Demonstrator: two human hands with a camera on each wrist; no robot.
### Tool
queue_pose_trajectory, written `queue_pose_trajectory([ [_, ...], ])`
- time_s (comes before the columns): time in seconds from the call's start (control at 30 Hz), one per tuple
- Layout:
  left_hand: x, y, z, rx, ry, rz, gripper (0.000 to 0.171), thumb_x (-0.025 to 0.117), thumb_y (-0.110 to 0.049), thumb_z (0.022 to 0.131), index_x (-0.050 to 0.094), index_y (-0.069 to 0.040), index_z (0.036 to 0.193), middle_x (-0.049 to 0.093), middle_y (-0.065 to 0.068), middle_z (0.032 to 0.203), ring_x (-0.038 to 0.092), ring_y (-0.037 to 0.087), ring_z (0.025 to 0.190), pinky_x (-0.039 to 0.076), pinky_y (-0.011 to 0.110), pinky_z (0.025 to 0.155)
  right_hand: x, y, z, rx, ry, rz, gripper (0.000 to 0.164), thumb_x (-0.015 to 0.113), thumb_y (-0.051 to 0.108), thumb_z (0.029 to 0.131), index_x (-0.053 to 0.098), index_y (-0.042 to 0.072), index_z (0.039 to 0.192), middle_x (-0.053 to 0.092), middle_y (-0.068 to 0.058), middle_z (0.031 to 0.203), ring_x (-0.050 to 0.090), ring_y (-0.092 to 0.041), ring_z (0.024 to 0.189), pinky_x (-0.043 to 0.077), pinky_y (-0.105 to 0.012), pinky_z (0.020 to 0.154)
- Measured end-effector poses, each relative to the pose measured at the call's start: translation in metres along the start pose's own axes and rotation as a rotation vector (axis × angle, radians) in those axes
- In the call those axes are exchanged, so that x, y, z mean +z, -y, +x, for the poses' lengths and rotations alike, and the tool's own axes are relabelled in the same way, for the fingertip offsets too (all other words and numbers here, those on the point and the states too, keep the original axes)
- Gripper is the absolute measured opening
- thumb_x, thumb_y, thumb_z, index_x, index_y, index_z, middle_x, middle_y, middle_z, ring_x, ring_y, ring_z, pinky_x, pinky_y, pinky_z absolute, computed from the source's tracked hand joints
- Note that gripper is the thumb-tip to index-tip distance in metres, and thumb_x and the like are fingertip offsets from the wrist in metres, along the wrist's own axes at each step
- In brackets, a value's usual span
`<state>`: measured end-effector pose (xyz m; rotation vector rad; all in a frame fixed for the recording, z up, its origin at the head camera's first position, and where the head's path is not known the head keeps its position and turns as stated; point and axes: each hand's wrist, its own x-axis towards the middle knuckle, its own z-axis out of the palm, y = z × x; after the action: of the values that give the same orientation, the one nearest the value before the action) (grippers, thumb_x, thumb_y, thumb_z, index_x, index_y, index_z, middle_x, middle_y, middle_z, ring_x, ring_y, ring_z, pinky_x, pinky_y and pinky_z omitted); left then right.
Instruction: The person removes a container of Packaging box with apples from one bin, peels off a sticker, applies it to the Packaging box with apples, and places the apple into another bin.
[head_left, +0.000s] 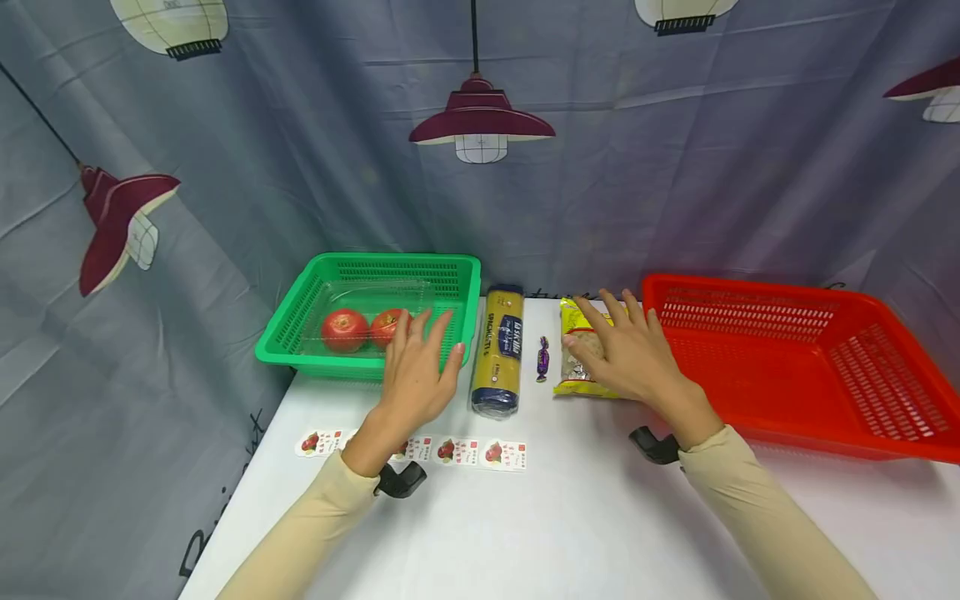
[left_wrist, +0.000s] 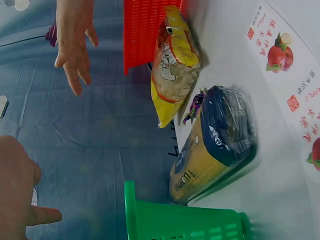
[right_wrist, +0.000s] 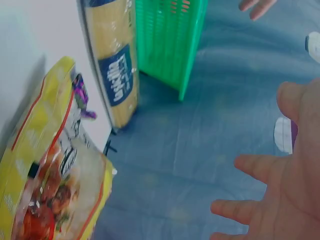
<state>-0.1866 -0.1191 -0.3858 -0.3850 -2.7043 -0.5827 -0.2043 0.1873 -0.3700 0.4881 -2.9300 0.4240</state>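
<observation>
My left hand hovers with spread fingers over the front right corner of the green basket, holding nothing. Inside that basket, two red round fruits sit in a clear plastic box. Fingers spread, my right hand is above a yellow snack-like bag and partly hides it in the head view. Between the hands lie a spaghetti pack with dark blue ends and a small purple wrapped candy. In the right wrist view, the yellow bag shows a food picture.
A red basket stands at the right with nothing seen inside. A strip of fruit-printed labels lies on the white table in front of the green basket. A grey-blue curtain printed with lamps hangs behind.
</observation>
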Motion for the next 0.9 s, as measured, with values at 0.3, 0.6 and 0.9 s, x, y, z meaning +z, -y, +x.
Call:
queue_pose_trajectory([
  [0.3, -0.004, 0.012, -0.012, 0.027, -0.08, -0.028, 0.048, 0.05, -0.034, 0.1, 0.05, -0.013, 0.143, 0.046, 0.019, 0.141, 0.027, 0.039, 0.138, 0.035, 0.061, 0.098, 0.01, 0.02, 0.01, -0.021, 0.016, -0.008, 0.076, 0.038, 0.067, 0.095, 0.03, 0.023, 0.156, 0.024, -0.022, 0.156, 0.01, -0.05, 0.143, 0.005, -0.072, 0.106],
  [0.6, -0.004, 0.026, -0.02, 0.051, -0.108, -0.076, 0.044, 0.052, -0.028, 0.099, 0.054, -0.01, 0.139, 0.054, 0.016, 0.131, 0.039, 0.037, 0.128, 0.035, 0.053, 0.101, 0.019, 0.036, 0.021, -0.038, 0.032, 0.008, 0.077, 0.035, 0.068, 0.095, 0.03, 0.022, 0.156, 0.025, -0.021, 0.156, 0.011, -0.048, 0.143, 0.009, -0.071, 0.106],
  [0.9, -0.003, 0.034, -0.026, 0.043, -0.151, -0.113, 0.038, 0.056, -0.022, 0.097, 0.06, -0.009, 0.132, 0.058, 0.014, 0.122, 0.044, 0.034, 0.114, 0.039, 0.048, 0.091, 0.027, 0.055, 0.032, -0.069, 0.048, 0.045, 0.079, 0.03, 0.073, 0.094, 0.029, 0.024, 0.156, 0.027, -0.02, 0.156, 0.013, -0.047, 0.144, 0.013, -0.071, 0.106],
])
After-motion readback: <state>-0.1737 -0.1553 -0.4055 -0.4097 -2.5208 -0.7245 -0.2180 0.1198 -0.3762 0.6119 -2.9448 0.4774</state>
